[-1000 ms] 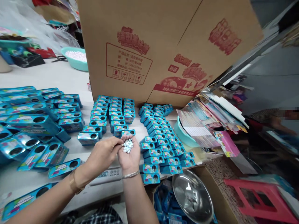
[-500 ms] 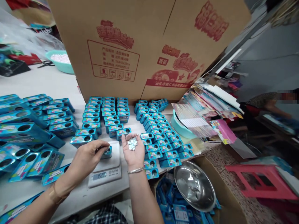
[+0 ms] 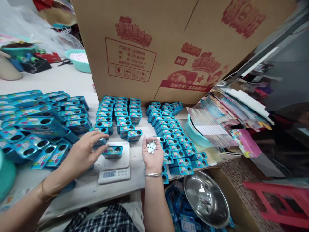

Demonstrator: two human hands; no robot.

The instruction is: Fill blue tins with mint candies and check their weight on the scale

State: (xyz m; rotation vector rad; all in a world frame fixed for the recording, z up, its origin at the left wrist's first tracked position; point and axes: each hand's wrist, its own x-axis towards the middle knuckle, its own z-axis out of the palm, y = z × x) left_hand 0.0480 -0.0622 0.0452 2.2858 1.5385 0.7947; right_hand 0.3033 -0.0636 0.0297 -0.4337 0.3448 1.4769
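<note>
Over white table [image 3: 58, 79] our right hand [image 3: 154, 161] cups pale-blue pellets [image 3: 151, 147]; left hand [image 3: 85, 151] is spread, nine o'clock from rectangular blue box [image 3: 112, 154].

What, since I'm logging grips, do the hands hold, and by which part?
The right hand supports small pale-blue pellets from beneath on its open palm. The left hand, open beside a blue rectangular box, appears empty.

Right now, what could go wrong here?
Pellets lie loose in the open right hand; a tilt could spill them. The left hand is close to the box on the scale; a bump might shift it or upset the reading. Front boxes sit near the table edge; a swing of the right hand might knock some off.
</note>
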